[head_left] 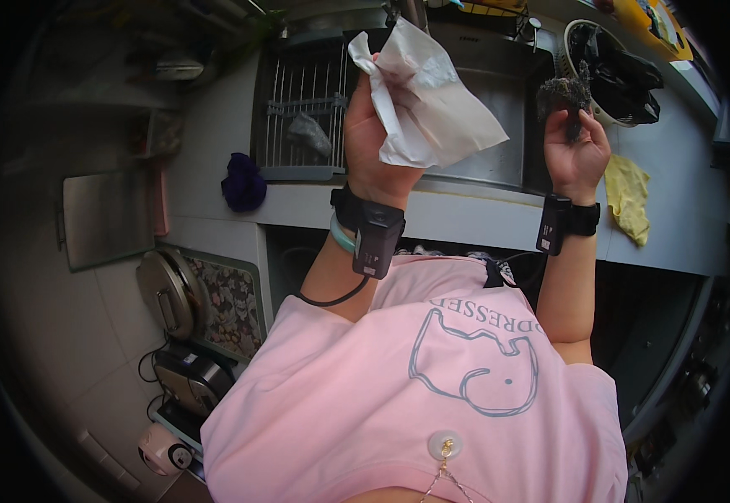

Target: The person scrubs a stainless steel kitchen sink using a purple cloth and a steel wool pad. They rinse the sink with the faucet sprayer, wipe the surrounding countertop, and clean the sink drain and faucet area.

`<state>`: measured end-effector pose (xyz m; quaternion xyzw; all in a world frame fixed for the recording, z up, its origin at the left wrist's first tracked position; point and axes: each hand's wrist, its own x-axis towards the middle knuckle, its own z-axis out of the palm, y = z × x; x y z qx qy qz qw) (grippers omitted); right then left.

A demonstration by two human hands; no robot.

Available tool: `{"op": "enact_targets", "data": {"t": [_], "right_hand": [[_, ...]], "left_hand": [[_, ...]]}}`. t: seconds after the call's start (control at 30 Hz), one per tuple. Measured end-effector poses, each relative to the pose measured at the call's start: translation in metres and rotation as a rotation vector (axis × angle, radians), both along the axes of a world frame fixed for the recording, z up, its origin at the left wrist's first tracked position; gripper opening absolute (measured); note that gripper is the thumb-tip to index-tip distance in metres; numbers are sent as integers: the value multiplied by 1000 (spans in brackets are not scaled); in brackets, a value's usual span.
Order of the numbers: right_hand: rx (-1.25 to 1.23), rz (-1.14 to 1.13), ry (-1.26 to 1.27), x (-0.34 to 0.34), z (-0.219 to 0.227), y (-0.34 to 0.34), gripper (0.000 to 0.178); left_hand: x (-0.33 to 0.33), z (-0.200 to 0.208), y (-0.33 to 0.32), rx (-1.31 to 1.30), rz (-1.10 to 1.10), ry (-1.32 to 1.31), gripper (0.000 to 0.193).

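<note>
My left hand [372, 142] is raised over the front of the sink [491, 151], fingers curled behind a creased white paper sheet [440, 101]. A dark reddish smear shows in the middle of the sheet. Off to the right, my right hand [577, 155] pinches a dark grey, stringy clump [564, 94], which looks like a scouring pad, between thumb and fingers. The clump is held right beside a pale round basket [601, 113] lined with a black plastic bag [625, 75]. The fingertips of my left hand are mostly covered by the sheet.
Left of the sink sits a wire dish rack [298, 105] with a crumpled clear bag [309, 134]. A purple cloth [243, 182] lies on the counter; a yellow cloth [629, 197] hangs over its front edge at right. Lower left are a round metal appliance [168, 293] and a toaster [189, 377].
</note>
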<state>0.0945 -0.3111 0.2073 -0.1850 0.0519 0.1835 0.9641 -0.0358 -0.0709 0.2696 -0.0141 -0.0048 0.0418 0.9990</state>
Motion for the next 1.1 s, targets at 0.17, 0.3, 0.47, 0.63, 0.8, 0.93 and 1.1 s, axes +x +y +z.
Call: {"op": "enact_targets", "data": {"t": [0.17,0.3,0.47,0.63,0.8,0.93,1.1], "right_hand": [[-45,5,-14,-1,-3,-9,35],[-198,59,109,2,-10,-39,35],[-909,105,-205,1,-44,-95,36],[-2129,1101,-1366,-29,-90,-100,42],[-2146,1915,-1027,-5,-107,-58,39],[-1881,2334,-930,27,-132,-4,40],[-1563,2539,-1046,11,-182,104,37]], "left_hand": [[5,-7,-6,115,91,146,27],[10,-30,-4,287,71,261,26],[-3,-90,-12,1183,100,573,27],[-61,-157,-14,2190,-51,502,36],[-136,-188,16,2610,-261,725,57],[-179,-193,37,2744,-486,876,75],[-202,-212,44,2724,-396,962,76]]}}
